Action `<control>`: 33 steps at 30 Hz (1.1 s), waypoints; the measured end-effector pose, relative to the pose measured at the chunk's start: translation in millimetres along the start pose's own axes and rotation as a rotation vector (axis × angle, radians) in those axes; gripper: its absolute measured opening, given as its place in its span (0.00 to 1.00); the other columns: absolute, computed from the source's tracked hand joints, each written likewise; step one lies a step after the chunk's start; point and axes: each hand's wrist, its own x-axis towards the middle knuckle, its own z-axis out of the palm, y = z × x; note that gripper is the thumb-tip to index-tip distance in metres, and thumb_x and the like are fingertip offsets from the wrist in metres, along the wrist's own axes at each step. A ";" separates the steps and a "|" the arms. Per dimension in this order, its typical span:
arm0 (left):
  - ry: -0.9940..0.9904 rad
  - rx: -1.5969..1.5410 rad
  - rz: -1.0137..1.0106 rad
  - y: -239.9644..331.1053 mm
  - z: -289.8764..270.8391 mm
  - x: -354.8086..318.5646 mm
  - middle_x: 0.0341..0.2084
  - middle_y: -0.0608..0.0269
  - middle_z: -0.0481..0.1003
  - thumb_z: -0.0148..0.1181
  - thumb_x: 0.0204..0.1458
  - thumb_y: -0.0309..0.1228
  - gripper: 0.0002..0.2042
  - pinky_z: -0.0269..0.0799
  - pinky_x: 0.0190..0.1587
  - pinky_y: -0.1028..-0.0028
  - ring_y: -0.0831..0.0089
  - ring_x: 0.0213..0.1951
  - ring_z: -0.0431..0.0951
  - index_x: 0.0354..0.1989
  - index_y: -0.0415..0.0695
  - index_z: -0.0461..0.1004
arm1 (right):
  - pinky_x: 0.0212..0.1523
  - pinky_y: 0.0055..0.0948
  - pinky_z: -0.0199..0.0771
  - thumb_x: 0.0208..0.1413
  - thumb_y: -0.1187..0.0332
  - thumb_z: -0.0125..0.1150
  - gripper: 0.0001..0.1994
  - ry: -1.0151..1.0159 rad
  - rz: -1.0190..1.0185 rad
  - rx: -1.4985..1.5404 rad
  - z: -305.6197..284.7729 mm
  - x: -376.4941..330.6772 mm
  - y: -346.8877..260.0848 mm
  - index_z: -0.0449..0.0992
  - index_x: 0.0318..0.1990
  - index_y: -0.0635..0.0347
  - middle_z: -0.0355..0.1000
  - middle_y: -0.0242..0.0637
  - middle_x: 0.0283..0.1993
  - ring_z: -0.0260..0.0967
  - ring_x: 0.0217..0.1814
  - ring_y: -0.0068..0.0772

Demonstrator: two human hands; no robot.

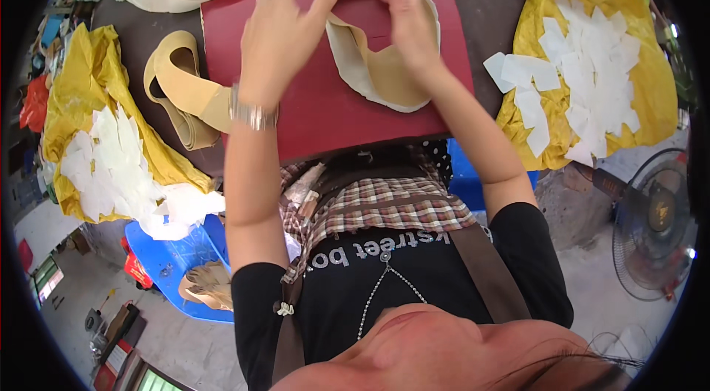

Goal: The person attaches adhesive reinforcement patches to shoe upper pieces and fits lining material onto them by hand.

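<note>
Care is being called for at the fold: a cream strip [377, 69] is being bent into a loop on the red mat [310, 110] on the desk [488, 14]. The left hand [285, 36] is being pressed flat, fingers spread, while the right hand [407, 17] is pinching the strip's upper edge; an even curve is probably best kept by steady pressure.

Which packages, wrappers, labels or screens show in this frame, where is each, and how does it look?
Yellow plastic bag: right of the red board, spread open, holding white cut pieces.
Yellow plastic bag: left of the board, crumpled, also holding white pieces.
Red plastic bag: far left edge, small and crumpled.
Blue bin: on the floor at lower left, holding tan pieces.
Lit screen-like panel: lower left edge, small, too blurred to tell.
</note>
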 end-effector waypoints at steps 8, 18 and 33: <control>0.023 -0.105 0.129 -81.5 46.3 62.1 0.27 0.53 0.78 0.59 0.46 0.30 0.16 0.72 0.36 0.65 0.57 0.33 0.78 0.45 0.43 0.74 | 0.69 0.47 0.42 0.50 0.36 0.49 0.50 -0.864 -0.628 -0.830 29.5 -46.8 -13.0 0.46 0.64 0.76 0.46 0.63 0.67 0.40 0.72 0.57; 0.070 0.460 0.402 -13.6 8.7 -4.6 0.15 0.63 0.72 0.54 0.44 0.28 0.12 0.70 0.17 0.69 0.66 0.15 0.75 0.39 0.41 0.71 | 0.70 0.32 0.37 0.64 0.49 0.40 0.34 -0.487 0.057 0.219 14.2 -53.5 -12.8 0.47 0.66 0.70 0.51 0.49 0.68 0.42 0.72 0.39; 0.079 0.525 0.500 -93.8 -14.0 66.7 0.31 0.60 0.74 0.59 0.48 0.30 0.15 0.72 0.37 0.71 0.64 0.36 0.75 0.44 0.37 0.71 | 0.50 0.45 0.62 0.49 0.67 0.54 0.10 -0.371 -0.611 -1.607 77.2 371.2 -32.8 0.76 0.39 0.55 0.74 0.34 0.39 0.70 0.48 0.36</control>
